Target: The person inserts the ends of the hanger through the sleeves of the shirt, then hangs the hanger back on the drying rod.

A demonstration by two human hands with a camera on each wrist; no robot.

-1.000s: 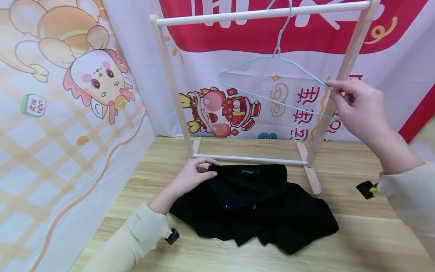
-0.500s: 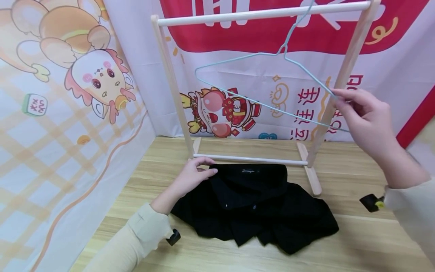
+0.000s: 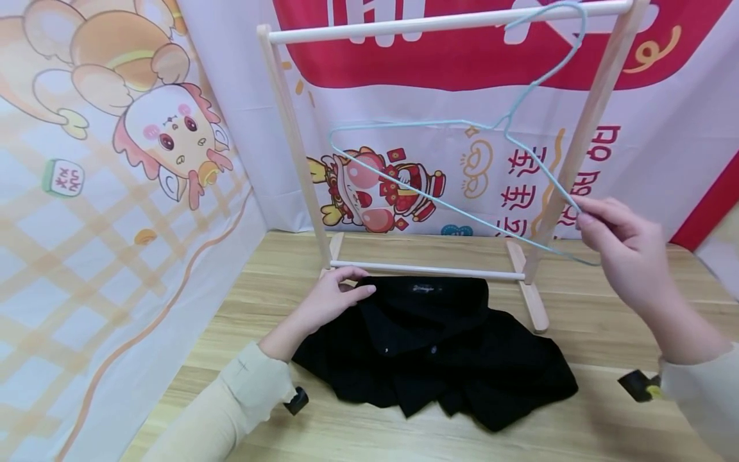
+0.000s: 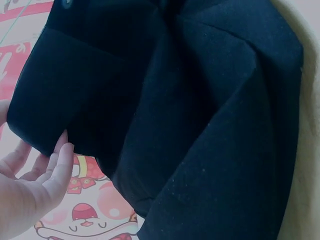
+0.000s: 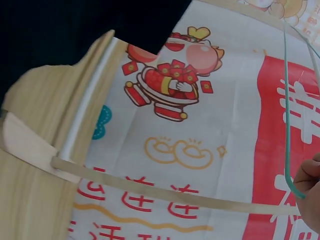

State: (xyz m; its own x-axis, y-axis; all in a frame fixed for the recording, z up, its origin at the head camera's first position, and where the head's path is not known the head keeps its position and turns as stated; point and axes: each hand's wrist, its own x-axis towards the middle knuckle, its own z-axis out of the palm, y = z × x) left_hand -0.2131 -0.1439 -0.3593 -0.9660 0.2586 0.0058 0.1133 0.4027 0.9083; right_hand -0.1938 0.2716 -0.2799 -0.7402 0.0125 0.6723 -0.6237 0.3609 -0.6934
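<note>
Two cream sleeves [image 3: 231, 391]: mine, coming in from the lower left and lower right, a small black piece [image 3: 297, 401] beside each cuff.
Wood-grain table [image 3: 623, 321]: under everything, running back to the printed cloth.
Black garment [image 3: 450, 366]: spread rumpled on the table just before the rack, its lettered top edge toward the lower rail [image 3: 427, 270].
My left hand [image 3: 335, 294]: gripping the garment's upper left corner between thumb and fingers.
My right hand [image 3: 629, 250]: raised, pinching the hanger near its right-hand end.
Pale green hanger [image 3: 505, 122]: above the garment and apart from it, tilted down toward my right hand; its hook crosses the top rail [image 3: 404, 27] in my head view, but I can't tell whether they touch.
Wooden rack [image 3: 291, 122]: standing upright behind the garment.
Printed cloth [image 3: 358, 106]: behind the rack, red and white, with cartoon figures.
</note>
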